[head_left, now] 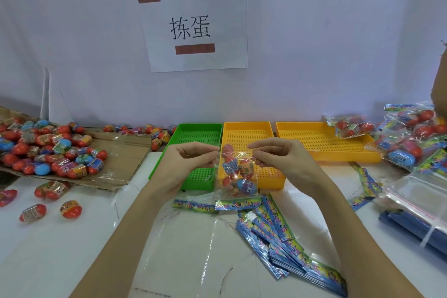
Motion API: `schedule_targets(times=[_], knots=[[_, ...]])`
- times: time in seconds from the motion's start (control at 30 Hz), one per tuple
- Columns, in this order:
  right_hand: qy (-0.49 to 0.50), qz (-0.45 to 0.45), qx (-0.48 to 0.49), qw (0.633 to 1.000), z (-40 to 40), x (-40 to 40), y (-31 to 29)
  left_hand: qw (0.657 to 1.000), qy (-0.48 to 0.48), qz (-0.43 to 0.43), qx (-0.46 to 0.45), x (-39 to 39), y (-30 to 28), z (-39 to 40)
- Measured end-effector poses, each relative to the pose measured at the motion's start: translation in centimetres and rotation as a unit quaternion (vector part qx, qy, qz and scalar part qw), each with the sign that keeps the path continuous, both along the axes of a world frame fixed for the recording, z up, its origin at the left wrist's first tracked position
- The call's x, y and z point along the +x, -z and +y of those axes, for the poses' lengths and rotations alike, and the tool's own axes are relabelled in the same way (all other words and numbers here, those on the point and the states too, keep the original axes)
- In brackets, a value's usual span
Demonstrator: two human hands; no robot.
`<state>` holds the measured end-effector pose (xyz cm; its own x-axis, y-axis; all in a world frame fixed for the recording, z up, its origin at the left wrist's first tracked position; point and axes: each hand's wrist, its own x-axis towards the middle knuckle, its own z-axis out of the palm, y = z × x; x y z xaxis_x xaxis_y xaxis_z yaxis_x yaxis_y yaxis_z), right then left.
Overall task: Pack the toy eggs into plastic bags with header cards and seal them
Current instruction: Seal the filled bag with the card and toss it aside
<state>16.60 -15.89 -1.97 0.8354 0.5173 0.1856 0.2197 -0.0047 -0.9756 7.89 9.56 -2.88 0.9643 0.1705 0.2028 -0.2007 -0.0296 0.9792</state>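
Note:
A clear plastic bag (235, 173) with several red and blue toy eggs inside hangs in the air between my hands, a colourful header card (238, 204) at its lower end. My left hand (186, 164) pinches the bag's upper left edge. My right hand (275, 155) pinches the upper right edge. A big pile of loose toy eggs (48, 147) lies on flattened cardboard at the left. A stack of header cards (285, 244) lies on the table below the bag.
A green tray (193, 133) and two yellow trays (246, 130) (321, 143) stand behind the bag. Packed bags (406, 143) pile up at the right. Empty clear bags (420, 198) lie at the right edge. Stray eggs (70, 209) dot the near left table.

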Motion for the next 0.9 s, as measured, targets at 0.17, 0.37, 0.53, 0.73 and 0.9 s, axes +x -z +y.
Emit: schedule_targets(times=[0.17, 0.37, 0.53, 0.73, 0.9], knots=[[-0.002, -0.012, -0.012, 1.000, -0.07, 0.02, 0.09, 0.999, -0.006, -0.024, 0.042, 0.05, 0.17, 0.30], [0.003, -0.018, -0.030, 0.999, -0.19, -0.07, -0.13, 0.990, 0.001, -0.069, 0.121, -0.20, 0.28, 0.56], [0.021, -0.035, -0.051, 0.998, -0.21, -0.33, -0.37, 0.983, 0.003, -0.080, 0.162, -0.22, 0.17, 0.60], [0.028, -0.047, -0.061, 0.997, -0.12, -0.47, -0.76, 0.989, -0.011, -0.054, 0.141, -0.26, 0.19, 0.68], [0.011, -0.061, -0.060, 0.996, 0.17, -0.61, -0.88, 0.989, -0.021, -0.051, 0.137, -0.05, 0.28, 0.16]])
